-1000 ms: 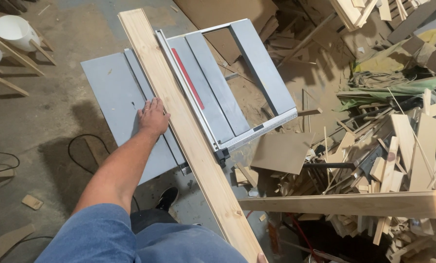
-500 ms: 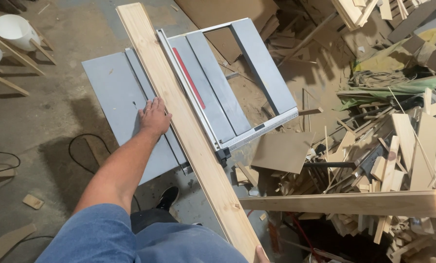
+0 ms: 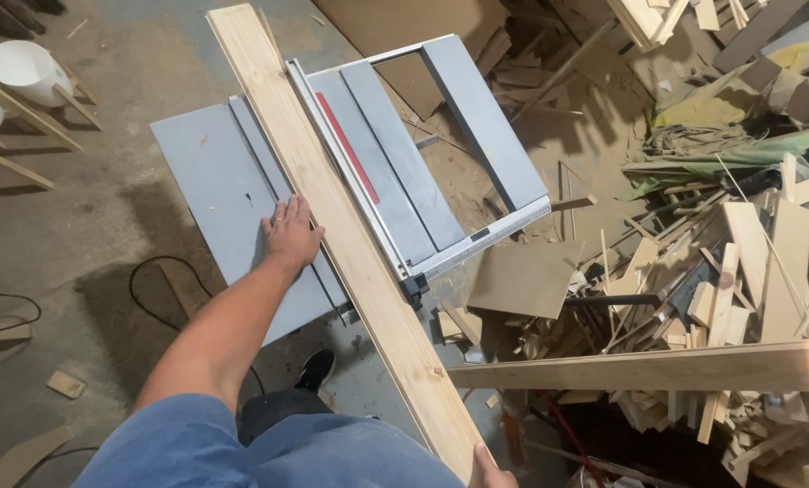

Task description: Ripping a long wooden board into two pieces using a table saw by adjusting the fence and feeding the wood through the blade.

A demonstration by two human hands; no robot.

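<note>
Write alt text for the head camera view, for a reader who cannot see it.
A person's left hand presses a long pine board flat on a grey table saw, against its fence, while the right hand holds the board's near end. Scrap wood is piled on the floor to the right.

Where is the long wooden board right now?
In the head view, the long board lies slanted across the grey saw table, with the left hand pressing its left edge and the right hand at its near end.

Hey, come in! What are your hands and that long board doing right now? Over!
Left hand flat against long board on grey table saw. Right hand grips board's near end. Second board lies beside.
</note>
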